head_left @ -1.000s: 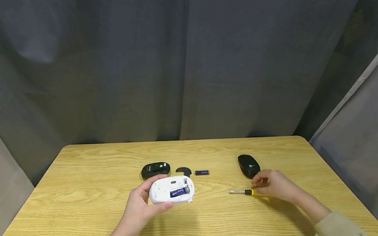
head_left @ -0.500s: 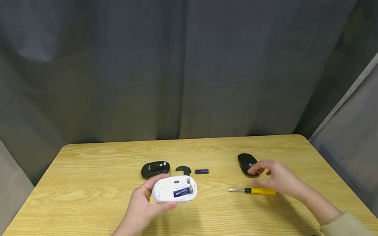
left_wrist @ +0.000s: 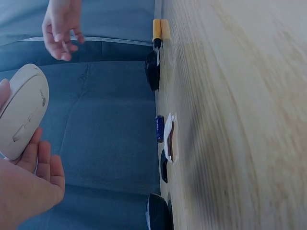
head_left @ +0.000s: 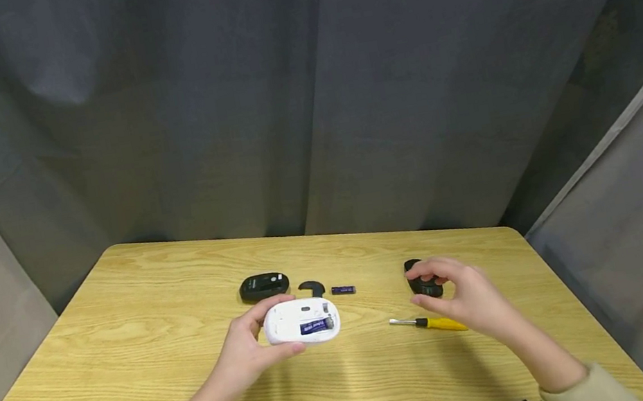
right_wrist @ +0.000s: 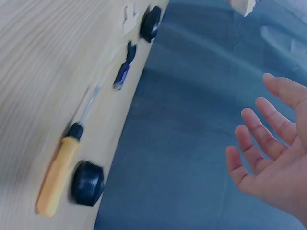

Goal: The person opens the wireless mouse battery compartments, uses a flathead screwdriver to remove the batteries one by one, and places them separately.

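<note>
My left hand grips a white computer mouse by its long sides, raised over the table. Its underside faces the head camera; a dark blue battery lies in the uncovered compartment. In the left wrist view the mouse's smooth top shows. My right hand hangs in the air with nothing in it, fingers spread and gently bent. It overlaps a black mouse in the head view. A screwdriver with a yellow handle lies on the table close below that hand.
Behind the white mouse lie an upturned black mouse, a black curved cover and a loose battery. A white cover rests on the wooden table, hidden in the head view. Grey curtains enclose the table.
My right hand has come up off the screwdriver handle, its fingers spreading, and the screwdriver stays on the table. My left hand has shifted slightly right with the white mouse.
</note>
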`<state>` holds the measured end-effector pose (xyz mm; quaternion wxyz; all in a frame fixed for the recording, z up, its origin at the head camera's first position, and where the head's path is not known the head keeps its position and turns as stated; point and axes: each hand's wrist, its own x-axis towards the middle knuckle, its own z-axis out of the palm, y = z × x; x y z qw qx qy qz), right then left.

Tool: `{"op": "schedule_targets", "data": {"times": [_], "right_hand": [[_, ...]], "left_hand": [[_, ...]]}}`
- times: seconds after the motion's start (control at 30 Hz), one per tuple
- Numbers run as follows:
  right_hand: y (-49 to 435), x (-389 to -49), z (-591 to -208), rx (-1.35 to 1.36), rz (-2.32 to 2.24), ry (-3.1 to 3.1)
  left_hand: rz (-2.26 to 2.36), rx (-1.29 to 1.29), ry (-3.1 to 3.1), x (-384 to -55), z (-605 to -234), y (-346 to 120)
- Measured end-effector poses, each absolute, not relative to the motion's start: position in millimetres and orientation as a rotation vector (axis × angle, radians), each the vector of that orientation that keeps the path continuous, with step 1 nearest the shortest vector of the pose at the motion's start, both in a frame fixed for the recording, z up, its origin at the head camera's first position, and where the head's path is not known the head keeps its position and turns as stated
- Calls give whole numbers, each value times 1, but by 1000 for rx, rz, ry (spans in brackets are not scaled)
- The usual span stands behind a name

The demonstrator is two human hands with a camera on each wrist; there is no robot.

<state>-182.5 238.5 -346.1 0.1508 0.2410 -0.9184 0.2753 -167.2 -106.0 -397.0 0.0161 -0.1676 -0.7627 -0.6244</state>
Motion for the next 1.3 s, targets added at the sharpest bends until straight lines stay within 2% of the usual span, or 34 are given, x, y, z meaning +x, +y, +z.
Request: {"op": "schedule_targets", "data": {"times": [0.53, 0.83, 1.3], "right_hand": [[200, -170, -329, 935, 918, -2455], [175, -170, -336, 1098, 990, -2427], [155, -169, -348, 1169, 983, -2432]], "left_hand": [[-1927, -540, -2389, -166, -395, -101], [-1939, -571, -2387, -166, -396, -96], [-1929, -591, -2414, -165, -395, -92]]}}
